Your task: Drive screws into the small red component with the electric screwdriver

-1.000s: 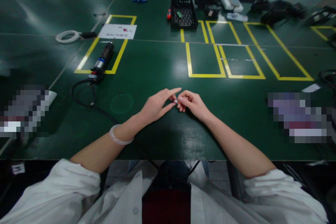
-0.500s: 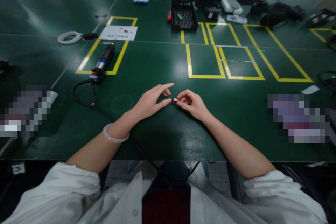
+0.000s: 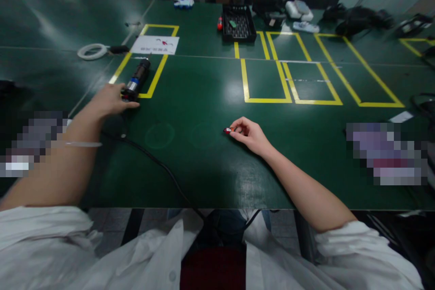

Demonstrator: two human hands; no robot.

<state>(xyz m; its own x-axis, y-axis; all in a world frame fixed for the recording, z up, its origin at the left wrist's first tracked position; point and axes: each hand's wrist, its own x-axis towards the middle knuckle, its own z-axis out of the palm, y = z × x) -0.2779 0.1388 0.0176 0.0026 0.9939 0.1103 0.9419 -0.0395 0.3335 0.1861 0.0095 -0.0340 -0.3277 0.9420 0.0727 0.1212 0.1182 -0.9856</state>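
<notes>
My left hand (image 3: 113,99) is at the rear, cable end of a black electric screwdriver (image 3: 138,76) with a silver and blue band. Thumb and fingers are spread on either side of that end; whether they touch it I cannot tell. The screwdriver lies inside a yellow taped frame, its thin tip pointing away from me. Low over the table's middle, my right hand (image 3: 249,135) pinches a small red, white and orange piece (image 3: 227,131) between thumb and fingertips. The piece is too small to name, and its right part is hidden by the fingers.
A black cable (image 3: 163,165) runs from near the screwdriver over the table's front edge. Behind lie a printed sheet (image 3: 154,45), a white coil (image 3: 91,51) and a black tray (image 3: 239,36) with small parts. Yellow tape (image 3: 268,100) marks rectangles. Blurred-out screens flank both sides.
My left hand has left the small piece and moved left and away from me to the screwdriver. The right hand still holds the piece in about the same place.
</notes>
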